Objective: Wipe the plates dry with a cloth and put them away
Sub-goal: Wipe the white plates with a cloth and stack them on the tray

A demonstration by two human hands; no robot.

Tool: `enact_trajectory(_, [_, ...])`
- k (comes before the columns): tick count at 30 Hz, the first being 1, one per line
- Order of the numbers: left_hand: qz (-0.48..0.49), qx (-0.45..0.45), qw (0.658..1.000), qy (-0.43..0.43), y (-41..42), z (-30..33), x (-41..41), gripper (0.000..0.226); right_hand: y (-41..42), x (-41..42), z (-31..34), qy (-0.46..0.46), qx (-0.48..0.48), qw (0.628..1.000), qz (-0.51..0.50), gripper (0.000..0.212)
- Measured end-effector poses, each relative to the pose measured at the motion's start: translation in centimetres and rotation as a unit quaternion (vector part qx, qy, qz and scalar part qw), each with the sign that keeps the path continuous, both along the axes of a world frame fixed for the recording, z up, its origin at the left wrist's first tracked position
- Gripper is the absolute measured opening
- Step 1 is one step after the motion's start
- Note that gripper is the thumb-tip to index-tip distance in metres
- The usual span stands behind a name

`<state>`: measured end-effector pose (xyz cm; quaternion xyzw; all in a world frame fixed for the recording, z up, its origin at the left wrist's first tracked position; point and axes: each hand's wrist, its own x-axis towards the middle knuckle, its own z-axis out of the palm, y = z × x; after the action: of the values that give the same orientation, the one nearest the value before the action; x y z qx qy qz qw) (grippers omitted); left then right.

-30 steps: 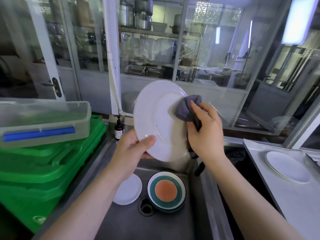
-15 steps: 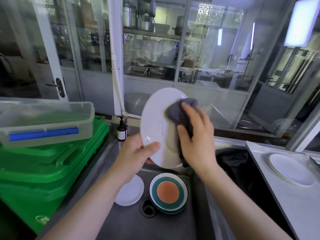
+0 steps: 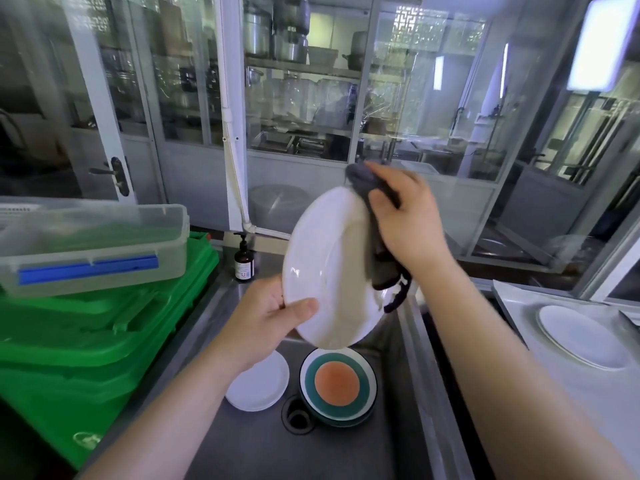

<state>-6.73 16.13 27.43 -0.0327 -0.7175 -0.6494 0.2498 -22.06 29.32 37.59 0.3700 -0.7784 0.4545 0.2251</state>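
Green plastic crates (image 3: 86, 341) stacked at left, w/ a clear lidded storage box (image 3: 90, 244) w/ blue clip on top; a paper label on its lid edge is too blurred to read. Steel sink (image 3: 346, 445) in the centre; white counter (image 3: 540, 341) at right.

White dinner plate (image 3: 329, 268) held tilted on edge above the sink. Left hand (image 3: 266, 320) grips its lower left rim, thumb across the face, fingers curled behind. Right hand (image 3: 405, 220) is closed round a grey cloth (image 3: 367, 192), pressing it on the plate's upper right rim; the cloth's tail hangs down the right edge. Vs 0.5 s ago, the cloth hand has slid from mid-face up to the top rim & the plate has tipped more to the left.

Another white plate (image 3: 581, 337) lies flat on the counter, well apart. In the sink: a teal-and-orange banded plate (image 3: 337, 382) on a small stack just beside the drain (image 3: 298, 415), and a small white plate (image 3: 259, 386) left of it.

Brown pump bottle (image 3: 244, 261) at the sink's back edge; white label, print not legible.
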Motion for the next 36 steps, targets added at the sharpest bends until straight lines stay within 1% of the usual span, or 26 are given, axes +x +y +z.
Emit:
enact_trajectory(1, [0.003,0.007,1.000,0.007,-0.2,-0.1,0.2,0.020,0.7,-1.0,-0.1,-0.044,-0.010,0.999,0.021,0.038])
enact_trajectory(3, [-0.001,0.058,0.998,0.022,-0.7,-0.1,0.4,0.016,2.1,-1.9,-1.3,-0.105,-0.042,0.992,0.058,0.040])
enact_trajectory(5, [0.004,0.112,0.993,0.034,-1.1,-0.1,0.3,0.022,2.9,-1.6,-3.3,-0.136,-0.069,0.986,0.060,0.045])
enact_trajectory(6, [0.011,0.144,0.989,0.040,-1.2,-0.2,0.2,0.020,3.0,-1.2,-4.5,-0.131,-0.073,0.988,0.046,0.044])
enact_trajectory(8, [0.023,0.207,0.977,0.051,-1.3,-0.4,-0.2,0.019,3.2,-0.2,-6.8,-0.086,-0.078,0.993,0.015,0.047])
enact_trajectory(10, [0.023,0.258,0.964,0.055,-1.3,-0.4,-0.5,0.026,3.2,1.6,-8.6,-0.038,-0.077,0.996,0.029,0.048])
enact_trajectory(12, [0.025,0.297,0.953,0.062,-1.3,-0.6,-0.7,0.033,3.1,3.6,-9.7,0.009,-0.054,0.997,0.045,0.048])
enact_trajectory(15, [0.018,0.324,0.942,0.082,-1.2,-0.6,-0.9,0.033,3.1,5.5,-10.2,0.096,0.008,0.991,0.094,0.052])
enact_trajectory(17, [0.012,0.328,0.941,0.084,-1.0,-0.6,-1.1,0.031,3.4,5.9,-10.0,0.128,0.035,0.982,0.137,0.051])
enact_trajectory(18, [0.012,0.333,0.939,0.084,-0.9,-0.7,-1.1,0.030,3.6,5.9,-9.8,0.113,0.026,0.981,0.153,0.050])
enact_trajectory(19, [0.011,0.338,0.937,0.085,-0.9,-0.7,-1.1,0.029,3.8,5.9,-9.7,0.070,-0.010,0.985,0.160,0.049])
enact_trajectory(20, [0.007,0.342,0.935,0.087,-1.0,-0.8,-1.1,0.029,3.9,5.9,-9.5,-0.001,-0.073,0.985,0.154,0.048])
enact_trajectory(21, [0.003,0.343,0.935,0.091,-1.1,-0.8,-1.0,0.029,4.0,5.8,-9.3,-0.096,-0.156,0.973,0.142,0.045])
enact_trajectory(22, [-0.002,0.344,0.934,0.095,-1.1,-0.7,-0.9,0.030,4.1,5.7,-9.1,-0.209,-0.248,0.936,0.137,0.042])
enact_trajectory(23, [-0.006,0.347,0.933,0.096,-1.1,-0.7,-0.8,0.031,4.2,5.5,-8.8,-0.323,-0.315,0.881,0.141,0.037])
enact_trajectory(24, [-0.012,0.352,0.931,0.095,-1.0,-0.7,-0.7,0.031,4.3,5.1,-8.6,-0.416,-0.348,0.824,0.161,0.032])
enact_trajectory(25, [-0.019,0.356,0.930,0.093,-0.9,-0.8,-0.7,0.030,4.3,4.9,-8.5,-0.475,-0.353,0.785,0.185,0.035])
enact_trajectory(26, [-0.026,0.359,0.929,0.090,-0.7,-0.9,-0.7,0.030,4.3,4.8,-8.5,-0.507,-0.346,0.765,0.196,0.048])
enact_trajectory(27, [-0.031,0.360,0.929,0.084,-0.5,-1.1,-0.8,0.030,4.2,4.8,-8.5,-0.525,-0.335,0.756,0.203,0.060])
enact_trajectory(28, [-0.038,0.358,0.930,0.077,-0.2,-1.3,-0.8,0.030,4.0,4.9,-8.4,-0.533,-0.330,0.752,0.206,0.065])
enact_trajectory(30, [-0.059,0.355,0.931,0.064,0.2,-1.6,-0.9,0.029,3.9,4.9,-8.0,-0.537,-0.332,0.748,0.205,0.057])
enact_trajectory(32, [-0.091,0.343,0.933,0.048,0.4,-1.9,-0.7,0.027,4.2,4.7,-7.1,-0.529,-0.348,0.741,0.224,0.040])
enact_trajectory(33, [-0.119,0.331,0.936,0.034,0.3,-2.0,-0.6,0.041,4.4,4.5,-6.7,-0.524,-0.352,0.740,0.232,0.035])
enact_trajectory(34, [-0.152,0.315,0.937,0.013,0.0,-2.1,-0.5,0.059,4.7,4.3,-6.2,-0.521,-0.352,0.741,0.235,0.036])
enact_trajectory(35, [-0.179,0.306,0.935,0.002,-0.4,-2.3,-0.3,0.074,5.0,4.1,-5.7,-0.520,-0.346,0.745,0.237,0.040])
enact_trajectory(36, [-0.191,0.309,0.932,0.001,-0.9,-2.3,-0.1,0.083,5.4,4.0,-5.2,-0.521,-0.333,0.750,0.235,0.047])
